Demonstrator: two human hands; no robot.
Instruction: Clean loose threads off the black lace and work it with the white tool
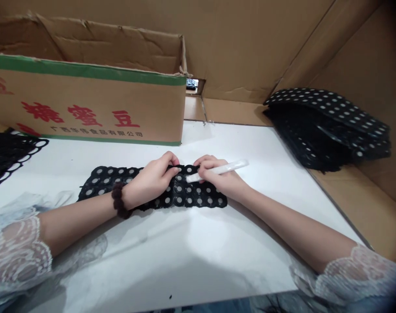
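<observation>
A black sheet of joined round pieces with pale discs in them lies flat on the white table. My left hand rests over its middle, with thumb and forefinger pinched at the sheet's far edge. Over the sheet's right part, my right hand grips a white pen-like stick. The stick's tip points left and down at the discs near my left thumb. The right hand's fingertips are partly hidden behind the stick. A dark fluffy band circles my left wrist.
An open cardboard box with red lettering stands at the back left. Black ring-edged sheets lie at the left edge. A stack of black sheets with pale dots leans at the right. Cardboard walls close off the back and right.
</observation>
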